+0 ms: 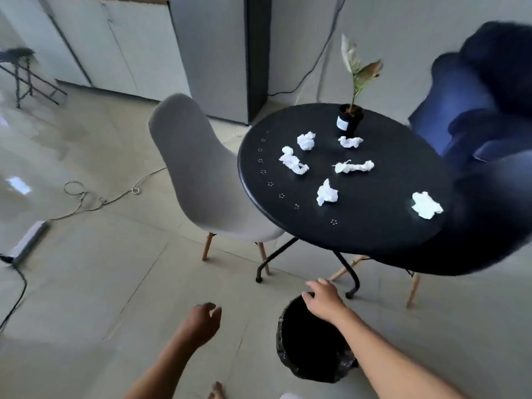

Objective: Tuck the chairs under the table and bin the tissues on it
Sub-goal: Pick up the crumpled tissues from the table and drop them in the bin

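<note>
In the head view, we see our right hand (324, 300) at the lower centre of the frame, fingers curled over the far rim of a black-lined waste bin (312, 341) that stands on the floor just below the near edge of the round black surface (359, 226); it looks like a light grip on the rim, probably to draw the bin close so the tissues have a short drop. Our left hand (201, 323), lower centre-left, hangs open over bare floor with fingers loosely spread and nothing in it, free for the next reach. Six crumpled white tissues lie scattered on the surface in the middle right of the frame, none yet binned: one nearest the right edge (426, 205), one toward the middle (326, 192), a long twisted one (354, 167), another on the left (293, 160), and two farther back (306, 140) (350, 141) near a small potted plant (349, 120). The grey shell chair (198, 174), centre left, has its seat edge only just under the rim, so we judge it still needs pushing in. A dark blue chair (460, 110) at the upper right sits blurred behind the surface, and we cannot tell how far it is tucked. A cord (100, 201) trails on the floor at left.
</note>
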Motion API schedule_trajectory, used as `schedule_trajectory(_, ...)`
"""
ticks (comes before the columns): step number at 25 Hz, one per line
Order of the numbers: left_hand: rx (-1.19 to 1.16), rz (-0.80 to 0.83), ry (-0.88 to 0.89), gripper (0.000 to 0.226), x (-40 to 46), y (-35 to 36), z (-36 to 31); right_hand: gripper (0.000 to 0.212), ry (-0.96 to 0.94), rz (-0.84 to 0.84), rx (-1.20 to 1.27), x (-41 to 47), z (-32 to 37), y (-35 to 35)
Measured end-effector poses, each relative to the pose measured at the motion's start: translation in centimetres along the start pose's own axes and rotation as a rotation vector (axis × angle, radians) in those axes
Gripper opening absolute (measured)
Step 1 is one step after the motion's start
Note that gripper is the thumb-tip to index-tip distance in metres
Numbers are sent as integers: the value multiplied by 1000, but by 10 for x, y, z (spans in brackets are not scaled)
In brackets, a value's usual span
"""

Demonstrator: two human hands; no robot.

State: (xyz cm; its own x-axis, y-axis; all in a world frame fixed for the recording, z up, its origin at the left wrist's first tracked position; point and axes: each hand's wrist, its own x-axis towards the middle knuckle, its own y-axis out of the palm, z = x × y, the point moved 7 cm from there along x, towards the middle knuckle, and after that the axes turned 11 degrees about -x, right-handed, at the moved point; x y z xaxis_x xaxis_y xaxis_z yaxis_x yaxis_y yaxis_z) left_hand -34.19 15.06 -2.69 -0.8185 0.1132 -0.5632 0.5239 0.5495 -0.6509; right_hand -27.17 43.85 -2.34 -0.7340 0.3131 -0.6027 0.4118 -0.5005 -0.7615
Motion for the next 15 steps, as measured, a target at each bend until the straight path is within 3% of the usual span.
schedule_trajectory(5, 60, 124, 261, 41, 41, -28, -84, 55, 103, -318, 263, -32, 11, -34)
schedule_trajectory(9, 104, 126, 437, 37, 66, -37, -165, 48, 115, -620, 410, -40, 15, -79)
schedule_trajectory(15, 129, 141, 622, 24, 115, -45, -271, 77, 110, -687, 463, 13, -4, -159)
